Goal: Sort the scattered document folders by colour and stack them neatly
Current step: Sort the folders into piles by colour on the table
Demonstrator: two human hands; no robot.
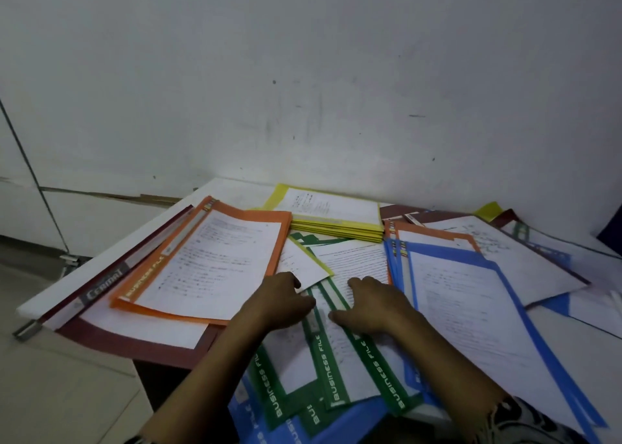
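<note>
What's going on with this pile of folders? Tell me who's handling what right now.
A person is sorting plastic document folders on a white table. The right hand lies flat on the green folders at the near centre; the left hand touches them too, its grip unclear. Yellow folders are stacked neatly at the back, orange folders lie left on a dark red folder, and blue folders fan out on the right.

White table point(84, 280) stands against scuffed white wall point(303, 73).
</note>
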